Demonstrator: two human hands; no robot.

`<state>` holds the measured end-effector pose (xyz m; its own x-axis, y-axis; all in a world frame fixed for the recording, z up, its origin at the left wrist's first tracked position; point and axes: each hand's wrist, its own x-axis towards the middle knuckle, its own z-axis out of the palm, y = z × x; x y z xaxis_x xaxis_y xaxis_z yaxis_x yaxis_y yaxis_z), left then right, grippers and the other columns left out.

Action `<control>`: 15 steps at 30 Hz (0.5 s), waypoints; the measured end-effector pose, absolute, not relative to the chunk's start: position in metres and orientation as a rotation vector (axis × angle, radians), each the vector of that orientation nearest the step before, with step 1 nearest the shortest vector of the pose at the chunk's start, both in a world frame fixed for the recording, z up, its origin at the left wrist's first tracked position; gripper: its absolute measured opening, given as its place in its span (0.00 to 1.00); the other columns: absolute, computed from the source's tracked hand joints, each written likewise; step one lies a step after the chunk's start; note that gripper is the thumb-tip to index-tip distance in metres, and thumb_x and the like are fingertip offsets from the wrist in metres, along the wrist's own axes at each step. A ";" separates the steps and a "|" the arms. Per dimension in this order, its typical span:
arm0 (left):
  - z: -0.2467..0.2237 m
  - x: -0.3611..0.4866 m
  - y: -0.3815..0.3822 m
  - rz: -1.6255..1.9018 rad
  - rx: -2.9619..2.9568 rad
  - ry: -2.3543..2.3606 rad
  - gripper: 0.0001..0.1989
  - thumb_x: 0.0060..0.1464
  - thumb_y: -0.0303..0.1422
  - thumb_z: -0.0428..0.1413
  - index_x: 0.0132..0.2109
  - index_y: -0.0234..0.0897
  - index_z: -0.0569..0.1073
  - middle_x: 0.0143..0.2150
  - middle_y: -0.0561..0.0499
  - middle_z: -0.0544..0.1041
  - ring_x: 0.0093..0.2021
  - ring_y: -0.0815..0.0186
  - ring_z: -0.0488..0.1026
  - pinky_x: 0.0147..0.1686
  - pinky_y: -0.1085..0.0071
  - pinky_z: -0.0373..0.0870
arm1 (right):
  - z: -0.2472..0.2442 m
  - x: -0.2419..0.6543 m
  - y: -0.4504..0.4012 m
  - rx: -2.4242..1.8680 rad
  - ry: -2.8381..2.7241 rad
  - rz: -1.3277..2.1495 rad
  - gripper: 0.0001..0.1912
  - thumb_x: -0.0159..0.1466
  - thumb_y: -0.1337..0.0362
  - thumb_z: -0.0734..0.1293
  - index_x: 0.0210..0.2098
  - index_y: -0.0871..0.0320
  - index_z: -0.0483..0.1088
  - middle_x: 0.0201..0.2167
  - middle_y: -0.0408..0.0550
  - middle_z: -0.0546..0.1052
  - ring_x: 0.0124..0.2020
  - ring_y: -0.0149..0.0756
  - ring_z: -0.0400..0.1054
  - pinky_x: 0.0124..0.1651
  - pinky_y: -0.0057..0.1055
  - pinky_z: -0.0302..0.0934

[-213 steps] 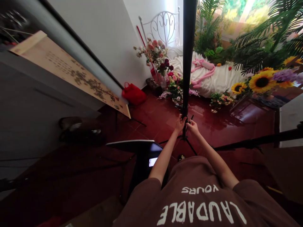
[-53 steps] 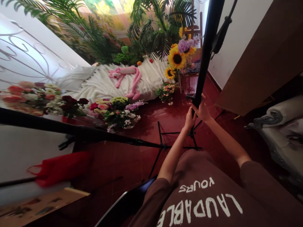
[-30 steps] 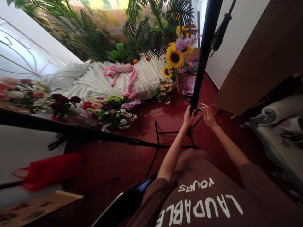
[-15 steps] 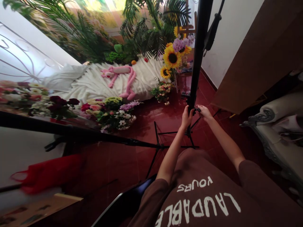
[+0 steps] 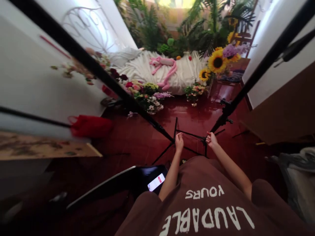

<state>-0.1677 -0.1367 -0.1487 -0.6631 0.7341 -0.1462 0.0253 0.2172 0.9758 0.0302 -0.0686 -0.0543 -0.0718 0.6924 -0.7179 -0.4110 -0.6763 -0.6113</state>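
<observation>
Two black tripod stands rise from the floor, one leaning through the left of the view and one through the right. My left hand [image 5: 179, 143] is beside the foot of the left stand [image 5: 150, 120], fingers curled together with nothing visible in them. Close to the lower pole of the right stand [image 5: 235, 101], my right hand [image 5: 212, 140] is curled closed, palm side turned inward. No held object shows in it. Small clamp knobs [image 5: 225, 111] sit on the right pole above that hand, apart from it.
A phone [image 5: 156, 182] with a lit screen lies on a dark surface at lower left. Beyond the stands are flower bunches [image 5: 150, 98], sunflowers [image 5: 217, 62] and a pink plush toy [image 5: 167, 70] on white cloth. A red bag [image 5: 92, 126] is left, an ornate sofa [image 5: 295, 177] right.
Both hands have let go of the right stand's knob area and come lower and apart from each other. The view has turned left, bringing the left stand and phone into fuller sight.
</observation>
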 end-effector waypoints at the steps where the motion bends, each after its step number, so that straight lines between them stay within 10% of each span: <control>1: -0.153 -0.187 -0.146 1.543 0.606 1.947 0.22 0.60 0.50 0.44 0.43 0.36 0.70 0.41 0.43 0.76 0.42 0.64 0.75 0.48 0.64 0.70 | -0.056 0.020 -0.071 -1.440 -0.349 1.880 0.07 0.62 0.65 0.56 0.28 0.56 0.61 0.08 0.29 0.48 0.10 0.22 0.37 0.12 0.18 0.36; 15: -0.018 -0.311 -0.154 1.864 1.000 1.991 0.28 0.57 0.55 0.46 0.52 0.37 0.70 0.47 0.43 0.76 0.47 0.65 0.73 0.48 0.72 0.68 | -0.038 -0.143 -0.099 -1.269 -0.766 2.485 0.06 0.62 0.64 0.59 0.30 0.57 0.63 0.12 0.33 0.55 0.12 0.23 0.43 0.15 0.19 0.38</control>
